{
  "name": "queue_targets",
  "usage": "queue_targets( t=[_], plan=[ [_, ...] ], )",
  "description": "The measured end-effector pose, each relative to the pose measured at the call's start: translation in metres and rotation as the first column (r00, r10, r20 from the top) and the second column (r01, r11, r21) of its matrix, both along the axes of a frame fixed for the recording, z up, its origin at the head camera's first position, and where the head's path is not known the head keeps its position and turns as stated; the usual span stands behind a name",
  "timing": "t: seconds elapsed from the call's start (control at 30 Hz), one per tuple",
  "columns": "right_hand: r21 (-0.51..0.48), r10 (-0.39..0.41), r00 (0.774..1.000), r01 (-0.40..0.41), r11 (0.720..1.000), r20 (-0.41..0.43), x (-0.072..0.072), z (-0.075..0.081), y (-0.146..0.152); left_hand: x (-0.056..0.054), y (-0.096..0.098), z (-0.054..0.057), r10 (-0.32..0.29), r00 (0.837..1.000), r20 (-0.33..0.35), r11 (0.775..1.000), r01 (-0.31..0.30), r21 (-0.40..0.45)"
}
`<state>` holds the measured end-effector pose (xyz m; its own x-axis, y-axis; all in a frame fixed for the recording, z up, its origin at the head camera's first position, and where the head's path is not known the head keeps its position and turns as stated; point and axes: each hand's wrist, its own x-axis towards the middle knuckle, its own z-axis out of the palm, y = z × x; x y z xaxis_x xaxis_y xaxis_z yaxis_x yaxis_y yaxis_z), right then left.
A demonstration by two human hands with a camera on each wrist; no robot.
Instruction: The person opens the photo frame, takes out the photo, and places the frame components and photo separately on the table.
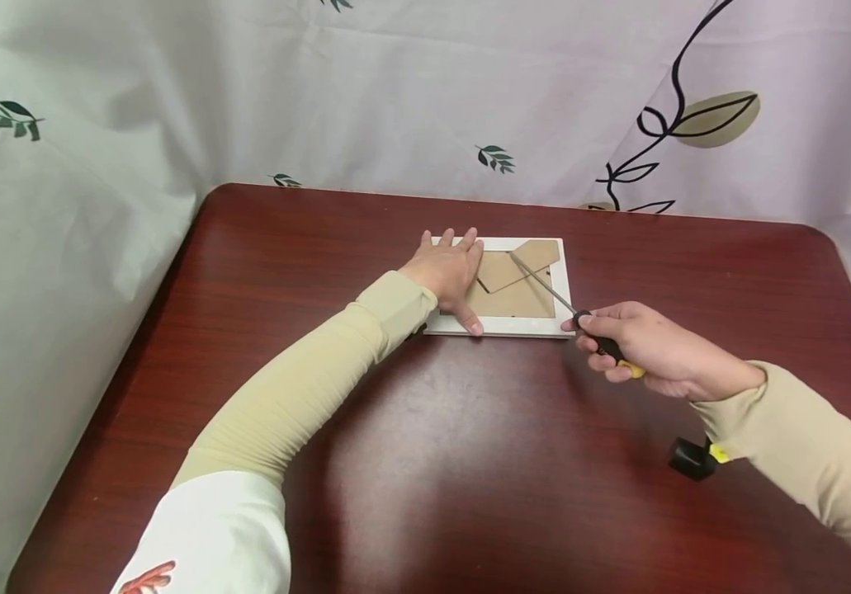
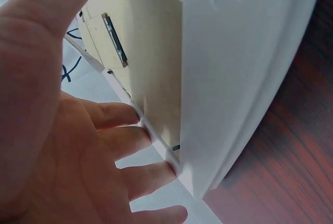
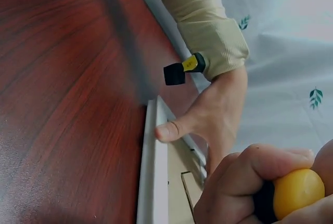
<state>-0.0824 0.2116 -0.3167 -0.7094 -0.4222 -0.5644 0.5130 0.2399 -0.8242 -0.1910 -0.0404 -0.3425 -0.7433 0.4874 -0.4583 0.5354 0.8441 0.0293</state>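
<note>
l hand (image 1: 447, 274) on wht frame (image 1: 522, 327); r hand (image 1: 644, 342) grips blk/ylw screwdriver (image 1: 607, 347)

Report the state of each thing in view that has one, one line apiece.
Picture frame: back side up on the table
Backing board: in the frame's opening
Stand: across the backing board, one end over the frame's border
Screwdriver: held, tip near the stand; contact unclear
Left hand: resting on the frame
Right hand: gripping the screwdriver

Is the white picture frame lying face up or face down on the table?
Face down: in the head view, the picture frame shows its brown backing board and stand uppermost.
</note>
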Motion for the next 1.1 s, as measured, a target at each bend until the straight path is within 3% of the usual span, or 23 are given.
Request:
queue_targets(
  t=[0.43,0.87,1.1],
  plan=[
    [0.043,0.007,1.0,-0.006,0.999,-0.01,-0.003,0.006,-0.007,-0.001,0.0,-0.001,-0.003,1.0,0.005,1.0,0.003,-0.009],
    [-0.064,-0.051,0.984,0.062,0.996,0.169,-0.01,0.019,-0.015,-0.001,0.0,-0.001,0.0,1.0,0.008,1.0,0.0,-0.005],
    [-0.108,-0.066,0.981,0.087,0.99,0.184,-0.011,0.018,-0.017,-0.001,-0.001,-0.001,-0.005,1.0,0.004,1.0,0.005,-0.005]
  ],
)
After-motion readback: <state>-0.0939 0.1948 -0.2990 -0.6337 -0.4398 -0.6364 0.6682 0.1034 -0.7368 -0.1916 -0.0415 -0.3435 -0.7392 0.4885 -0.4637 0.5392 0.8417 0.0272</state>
